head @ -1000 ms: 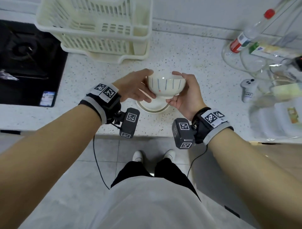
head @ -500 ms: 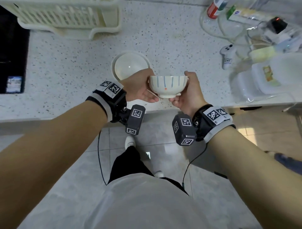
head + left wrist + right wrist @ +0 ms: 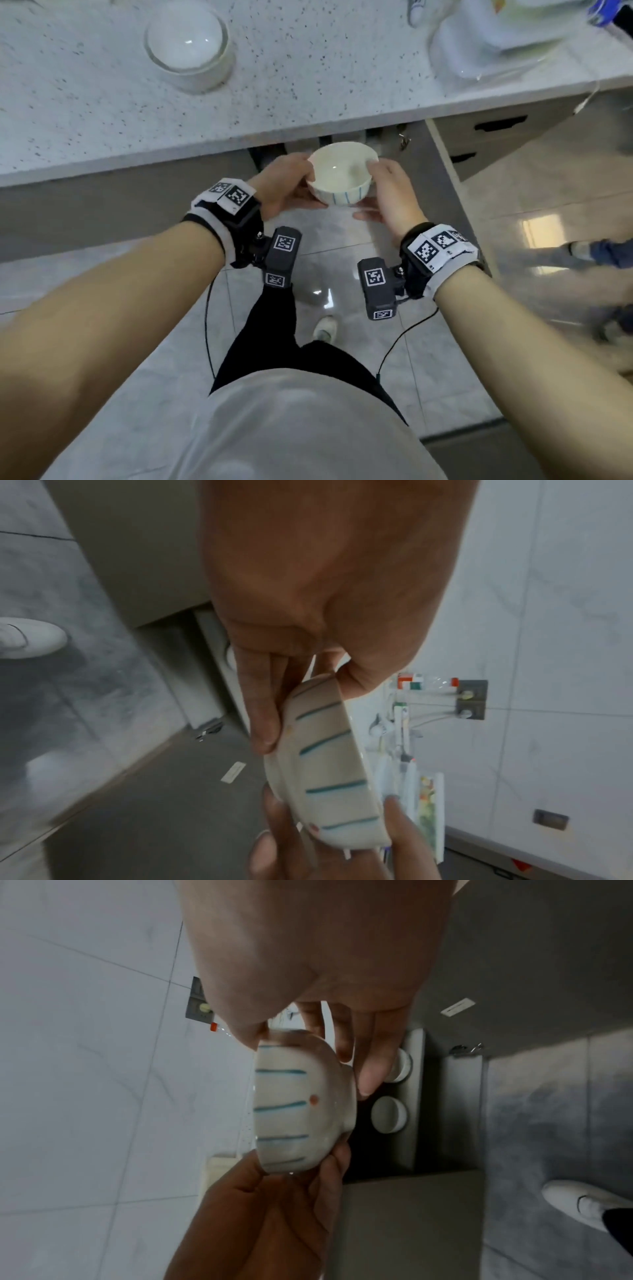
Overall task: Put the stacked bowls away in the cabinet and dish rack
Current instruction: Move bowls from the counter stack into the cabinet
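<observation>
A white bowl with thin blue stripes is held upright in the air below the counter edge, in front of the open cabinet. My left hand grips its left side, thumb on the rim and fingers under it. My right hand grips its right side the same way. A second white bowl stays upright on the speckled counter. Two white bowls stand inside the dark cabinet, seen in the right wrist view.
The open cabinet door stands out to the right of the bowl. Drawer fronts lie further right. Clear bags and containers crowd the counter's right end. Another person's feet are on the tiled floor at right.
Both hands have carried the striped bowl from above the counter down past its edge to the cabinet opening. The view has tilted down, and the dish rack has left the picture.
</observation>
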